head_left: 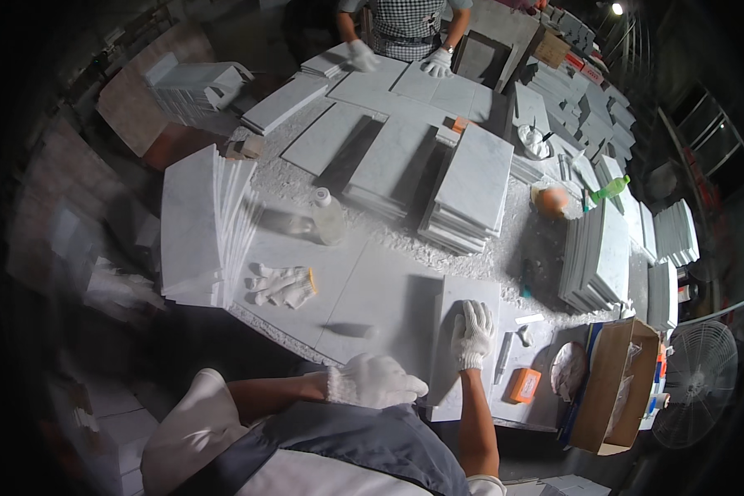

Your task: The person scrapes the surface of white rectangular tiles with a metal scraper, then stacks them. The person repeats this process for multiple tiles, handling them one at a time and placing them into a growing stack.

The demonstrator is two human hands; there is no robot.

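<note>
A white marble tile lies flat on the dusty work table in front of me. My right hand, in a white knit glove, rests flat on top of it with fingers spread. My left hand, also gloved, sits at the tile's near left edge with its fingers curled, touching the edge. Whether it grips the tile I cannot tell. A spare pair of white gloves lies on the table to the left.
Stacks of marble tiles fill the table's middle, with another stack at left and one at right. A clear plastic bottle, an orange block, a cardboard box and a fan are nearby. Another person's gloved hands work at the far end.
</note>
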